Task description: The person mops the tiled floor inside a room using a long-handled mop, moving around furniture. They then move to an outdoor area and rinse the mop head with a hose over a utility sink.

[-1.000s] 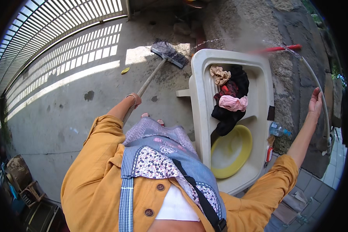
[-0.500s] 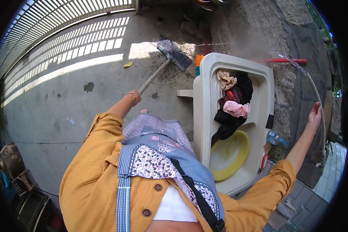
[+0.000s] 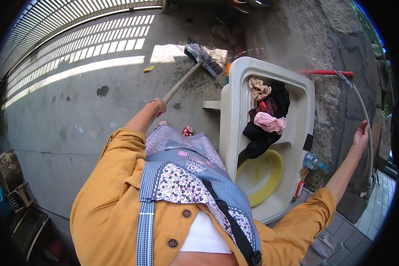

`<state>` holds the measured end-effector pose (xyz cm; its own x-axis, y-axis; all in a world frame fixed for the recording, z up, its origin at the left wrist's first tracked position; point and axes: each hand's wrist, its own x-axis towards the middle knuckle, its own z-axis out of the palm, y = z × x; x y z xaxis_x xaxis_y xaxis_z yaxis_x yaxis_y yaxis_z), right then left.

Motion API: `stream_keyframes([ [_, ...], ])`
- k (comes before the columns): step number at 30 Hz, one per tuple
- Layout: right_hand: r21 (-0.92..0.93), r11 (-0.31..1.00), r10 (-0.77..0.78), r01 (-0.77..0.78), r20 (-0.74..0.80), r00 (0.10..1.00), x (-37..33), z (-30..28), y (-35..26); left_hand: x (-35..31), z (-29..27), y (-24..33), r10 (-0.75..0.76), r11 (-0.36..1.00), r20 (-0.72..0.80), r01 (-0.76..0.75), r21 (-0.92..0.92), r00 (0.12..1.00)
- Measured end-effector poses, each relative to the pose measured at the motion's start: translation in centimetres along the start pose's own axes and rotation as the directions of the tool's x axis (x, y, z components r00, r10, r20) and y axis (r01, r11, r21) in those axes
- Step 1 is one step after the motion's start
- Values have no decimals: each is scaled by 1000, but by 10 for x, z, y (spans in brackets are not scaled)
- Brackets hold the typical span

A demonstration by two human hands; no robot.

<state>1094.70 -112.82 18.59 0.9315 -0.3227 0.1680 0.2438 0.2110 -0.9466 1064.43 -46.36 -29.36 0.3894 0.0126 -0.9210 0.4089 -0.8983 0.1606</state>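
My left hand [image 3: 157, 107] is closed around the wooden handle [image 3: 181, 83] of a push broom. The broom's bristled head [image 3: 203, 57] rests on wet concrete ahead of me. Out to the right, my right hand [image 3: 361, 135] grips a grey flexible hose [image 3: 364, 106], its fingers partly hidden against it. Spray drifts leftward from the hose's far end. Between my arms stands a pale plastic laundry sink [image 3: 227, 133]. In it lie a beige cloth [image 3: 259, 88], a pink cloth [image 3: 270, 123], dark garments [image 3: 258, 144] and a yellow basin [image 3: 277, 177].
A red rod [image 3: 330, 72] lies past the sink, by a rough stone wall [image 3: 328, 102]. A plastic bottle [image 3: 314, 162] sits at the sink's right side. Slatted fencing [image 3: 75, 17] runs along the far left. A yellow leaf [image 3: 149, 68] lies on the floor. Stools [image 3: 26, 226] stand at lower left.
The broom head has shifted slightly right and its angle has turned a little. My left hand moved slightly up with the handle. My right hand keeps its hold on the hose.
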Motion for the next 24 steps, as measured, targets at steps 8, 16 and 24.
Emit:
stream_keyframes([
  [8, -7, 1000, -2, 2, 20, 1000, -2, 5, -5, -61, -29, 15, 11, 950, -164, -61, -306, 986],
  [16, -24, 1000, -4, 5, 42, 999, 1, 3, -12, -48, -7, 18, -77, 959, -100, 46, -281, 992],
  [24, -27, 1000, 5, -4, 33, 999, -1, 10, -21, -6, 36, 15, -117, 985, -65, 107, -135, 991],
])
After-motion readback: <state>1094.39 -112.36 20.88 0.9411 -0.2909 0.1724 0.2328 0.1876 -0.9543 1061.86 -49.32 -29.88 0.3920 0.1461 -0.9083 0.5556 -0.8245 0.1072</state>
